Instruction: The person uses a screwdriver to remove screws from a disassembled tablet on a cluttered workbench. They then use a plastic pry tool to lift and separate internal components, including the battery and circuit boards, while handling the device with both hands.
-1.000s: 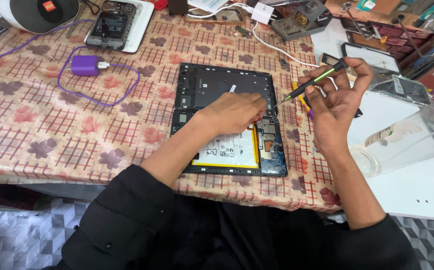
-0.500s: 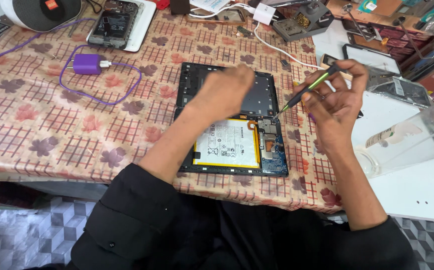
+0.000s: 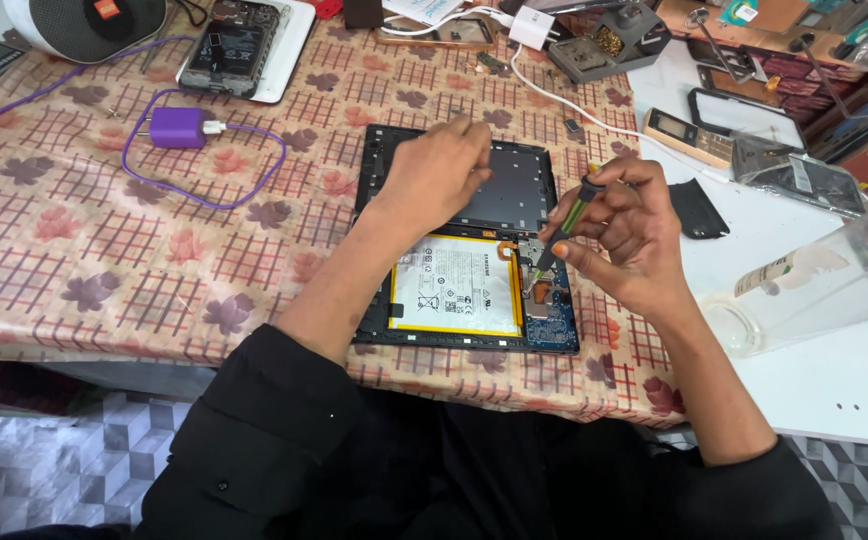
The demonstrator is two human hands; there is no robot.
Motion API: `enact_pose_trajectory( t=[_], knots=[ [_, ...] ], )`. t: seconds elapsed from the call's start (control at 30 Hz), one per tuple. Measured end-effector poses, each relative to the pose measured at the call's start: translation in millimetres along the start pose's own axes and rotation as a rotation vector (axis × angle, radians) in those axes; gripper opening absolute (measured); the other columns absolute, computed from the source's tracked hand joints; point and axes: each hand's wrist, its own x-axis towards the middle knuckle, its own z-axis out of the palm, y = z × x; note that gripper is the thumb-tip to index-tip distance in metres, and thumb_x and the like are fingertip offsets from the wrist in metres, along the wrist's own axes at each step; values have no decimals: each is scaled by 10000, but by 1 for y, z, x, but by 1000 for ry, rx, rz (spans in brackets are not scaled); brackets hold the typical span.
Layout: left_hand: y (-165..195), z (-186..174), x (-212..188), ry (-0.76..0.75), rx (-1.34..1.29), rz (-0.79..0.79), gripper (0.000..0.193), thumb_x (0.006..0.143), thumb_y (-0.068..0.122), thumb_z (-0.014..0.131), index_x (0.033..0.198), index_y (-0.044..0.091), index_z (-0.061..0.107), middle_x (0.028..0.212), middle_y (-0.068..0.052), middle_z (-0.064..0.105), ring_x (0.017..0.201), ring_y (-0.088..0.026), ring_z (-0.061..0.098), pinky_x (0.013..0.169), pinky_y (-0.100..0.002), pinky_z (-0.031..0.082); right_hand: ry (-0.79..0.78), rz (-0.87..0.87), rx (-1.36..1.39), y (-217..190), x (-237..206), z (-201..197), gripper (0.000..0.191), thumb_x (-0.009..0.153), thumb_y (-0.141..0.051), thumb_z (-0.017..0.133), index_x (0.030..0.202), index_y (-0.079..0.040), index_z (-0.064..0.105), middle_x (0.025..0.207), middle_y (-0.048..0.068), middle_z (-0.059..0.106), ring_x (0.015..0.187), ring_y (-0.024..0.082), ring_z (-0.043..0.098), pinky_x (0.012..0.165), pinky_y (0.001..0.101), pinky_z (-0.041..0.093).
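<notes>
An opened tablet lies face down on the patterned tablecloth, its white battery and blue circuit board exposed. My left hand rests flat on the dark upper half of the tablet. My right hand grips a thin green and black screwdriver, whose tip points down at the board on the tablet's right edge.
A purple charger with a looped cable lies at the left. Another opened phone sits at the back. A soldering stand, phone parts and a clear plastic cup crowd the white surface on the right.
My left hand slid up from the battery to the tablet's top half. My right hand brought the screwdriver down from the air to the board at the tablet's right edge.
</notes>
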Motion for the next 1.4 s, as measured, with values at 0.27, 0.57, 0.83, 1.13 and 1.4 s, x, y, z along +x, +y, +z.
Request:
enact_pose_trajectory(
  t=[0.27, 0.57, 0.83, 1.13, 1.4],
  knots=[
    [27, -8, -6, -447, -395, 80, 215, 760, 233, 828, 887, 91, 728, 861, -40, 756, 835, -202, 736, 744, -379, 561, 29, 0, 24, 3, -1, -1, 639, 911, 136, 730, 1354, -134, 358, 1196, 150, 618, 1142, 236, 694, 983, 389, 630],
    [32, -9, -8, -486, -426, 124, 256, 719, 235, 842, 914, 97, 749, 857, -25, 757, 819, -177, 737, 736, -345, 571, 57, -84, -268, 5, -3, 4, 731, 827, 106, 826, 1328, -112, 341, 1127, 143, 617, 1022, 199, 675, 908, 333, 608],
    [37, -10, -9, -523, -428, 120, 259, 703, 266, 858, 897, 122, 763, 819, -16, 753, 764, -171, 734, 691, -350, 567, -135, 42, 257, 7, -4, -3, 579, 943, 123, 672, 1290, -173, 315, 1234, 182, 638, 1254, 236, 654, 1105, 368, 589],
    [38, -10, -9, -514, -433, 119, 280, 684, 267, 867, 898, 130, 749, 823, -6, 756, 769, -154, 739, 696, -333, 578, -127, -43, 52, 6, -2, 0, 742, 836, 173, 728, 1315, -183, 287, 1191, 189, 610, 1231, 245, 613, 1123, 414, 500],
    [41, -14, -9, -554, -390, 86, 240, 702, 264, 861, 872, 130, 757, 825, -11, 757, 772, -171, 732, 697, -355, 567, -93, 19, 93, -4, -1, 4, 637, 922, 161, 687, 1311, -182, 317, 1157, 164, 607, 1198, 265, 639, 1105, 428, 534]
  ],
)
